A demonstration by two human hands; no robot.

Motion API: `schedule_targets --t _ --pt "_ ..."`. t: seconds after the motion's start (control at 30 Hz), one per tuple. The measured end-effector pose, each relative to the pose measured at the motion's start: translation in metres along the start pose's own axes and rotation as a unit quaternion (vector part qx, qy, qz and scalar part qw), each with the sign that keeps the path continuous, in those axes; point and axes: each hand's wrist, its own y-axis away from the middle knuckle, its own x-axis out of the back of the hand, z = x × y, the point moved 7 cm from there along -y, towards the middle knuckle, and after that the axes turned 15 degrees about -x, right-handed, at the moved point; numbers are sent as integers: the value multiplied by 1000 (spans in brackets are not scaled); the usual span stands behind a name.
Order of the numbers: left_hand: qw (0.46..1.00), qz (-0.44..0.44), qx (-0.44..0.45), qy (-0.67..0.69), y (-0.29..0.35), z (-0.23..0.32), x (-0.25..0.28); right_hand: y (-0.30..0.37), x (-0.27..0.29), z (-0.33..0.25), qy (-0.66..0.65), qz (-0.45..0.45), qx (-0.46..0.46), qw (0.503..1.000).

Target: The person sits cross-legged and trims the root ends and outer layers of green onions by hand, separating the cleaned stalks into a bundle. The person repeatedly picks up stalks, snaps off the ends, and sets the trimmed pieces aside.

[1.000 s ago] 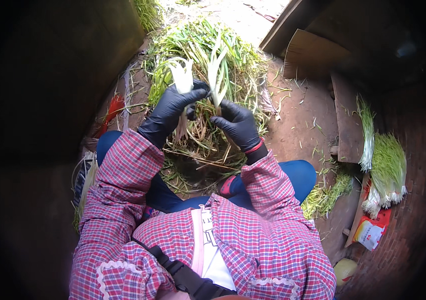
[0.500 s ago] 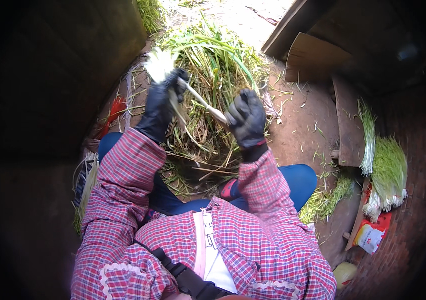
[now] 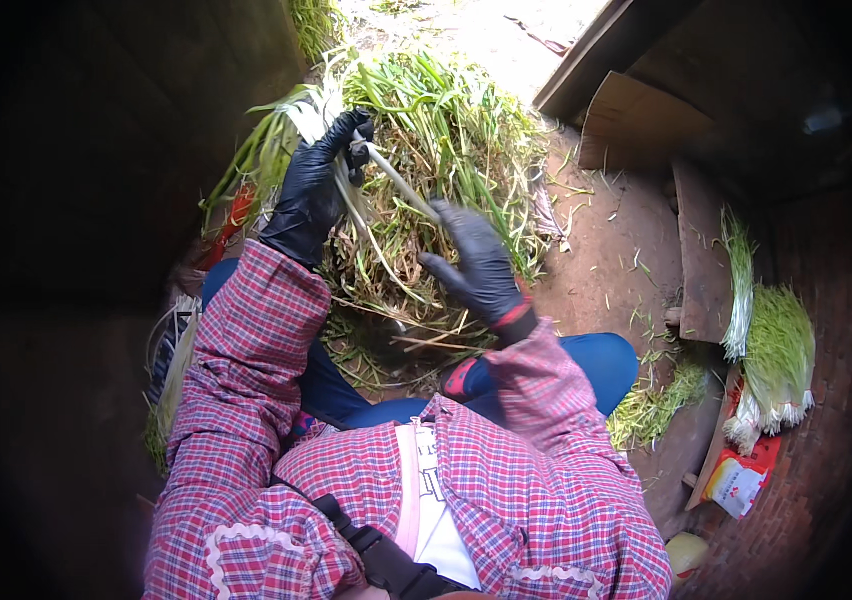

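Over the heap (image 3: 466,140), the left grip (image 3: 314,185) curls around stalks (image 3: 399,179).

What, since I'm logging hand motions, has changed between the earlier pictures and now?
The left hand has moved left, keeping its grip on the stalks; green leaves now fan out to its left. The right hand, a fist at a stalk's end half a second ago, has opened and shifted left; whether it still touches that stalk is unclear. The bundles at right stayed put.
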Motion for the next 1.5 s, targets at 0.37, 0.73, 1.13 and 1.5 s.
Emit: schedule_targets --t 0.37,0.73,1.13,1.5 --pt "975 -140 174 -11 49 -86 -26 11 -63 21 -446 -258 -242 822" --pt "966 -172 183 -61 73 -86 -36 -80 -9 32 -146 -85 -49 984" --pt "878 -248 -87 400 4 133 5 -54 -62 218 -72 -52 -413 906" --pt "890 -172 11 422 -9 73 18 -54 -53 65 227 -147 -207 940"
